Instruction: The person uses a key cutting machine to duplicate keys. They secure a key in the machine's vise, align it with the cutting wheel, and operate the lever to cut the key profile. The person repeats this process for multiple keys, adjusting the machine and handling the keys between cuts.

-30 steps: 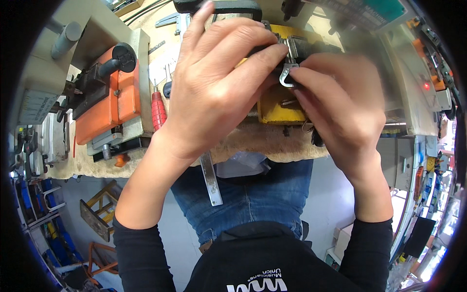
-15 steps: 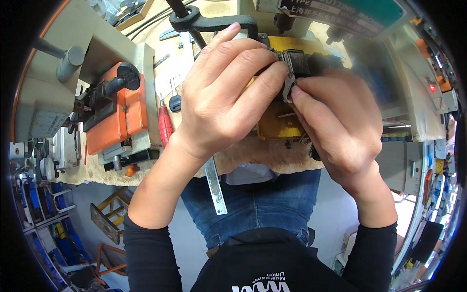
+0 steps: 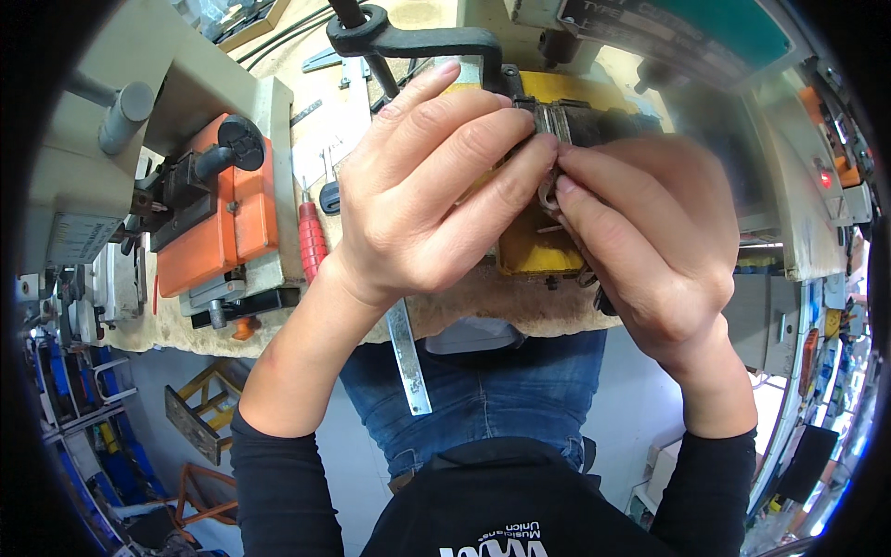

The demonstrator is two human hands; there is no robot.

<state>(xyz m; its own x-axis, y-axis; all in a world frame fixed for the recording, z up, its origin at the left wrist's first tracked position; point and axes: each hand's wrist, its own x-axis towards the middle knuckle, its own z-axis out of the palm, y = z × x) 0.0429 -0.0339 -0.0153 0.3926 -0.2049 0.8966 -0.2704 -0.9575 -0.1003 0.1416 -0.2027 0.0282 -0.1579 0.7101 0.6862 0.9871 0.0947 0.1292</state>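
Note:
Both hands meet over the dark clamp of a key-cutting machine with a yellow base. A small silvery key with a rounded head sits at the clamp's near side, mostly covered by fingers. My right hand pinches its head between thumb and index finger. My left hand has its thumb and index tip pressed close by the key's upper part, little finger raised; what lies under those fingertips is hidden. Left of that hand are a red-handled screwdriver-like tool and a black-headed key.
A black lever arm spans beyond my left hand. Another machine with an orange base stands on the left. A metal ruler sticks out over the bench's near edge. A clear shield hangs at the right.
My left fingertips have slid down toward my right fingertips, covering more of the key. My right index finger has straightened toward them. The whole view has shifted slightly.

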